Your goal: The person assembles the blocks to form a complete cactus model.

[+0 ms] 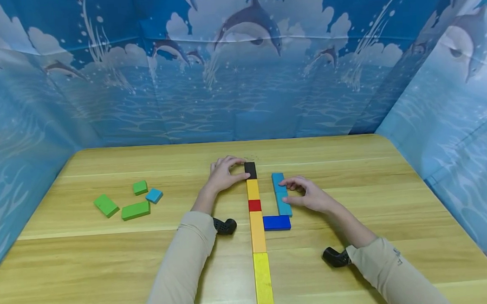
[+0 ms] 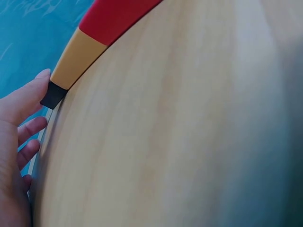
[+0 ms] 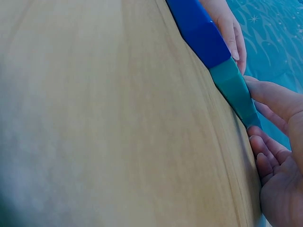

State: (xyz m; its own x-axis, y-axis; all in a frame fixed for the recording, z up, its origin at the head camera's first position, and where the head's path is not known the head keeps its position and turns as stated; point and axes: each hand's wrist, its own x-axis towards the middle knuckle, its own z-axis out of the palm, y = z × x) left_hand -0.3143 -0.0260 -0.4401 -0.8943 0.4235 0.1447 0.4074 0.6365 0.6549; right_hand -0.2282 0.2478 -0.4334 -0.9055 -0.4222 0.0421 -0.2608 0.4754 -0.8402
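Note:
A black block (image 1: 250, 170) sits at the far end of a straight row of yellow-orange (image 1: 257, 232), red (image 1: 254, 205) and bright yellow (image 1: 263, 281) blocks. My left hand (image 1: 225, 175) holds the black block from its left, thumb at its near part and index finger at its far corner. Right of the row, two light blue blocks (image 1: 278, 182) stand end to end above a dark blue block (image 1: 276, 223), which touches the row. With loosely bent fingers, my right hand (image 1: 311, 195) touches the light blue pair's right side: index finger at the upper one, thumb at the lower one.
On the left of the wooden table (image 1: 87, 268) lie several green blocks (image 1: 136, 210) and one small blue block (image 1: 154, 195). Black wrist-camera parts (image 1: 335, 257) stick out beside both sleeves. A dolphin-print cloth (image 1: 240, 105) hangs behind the table.

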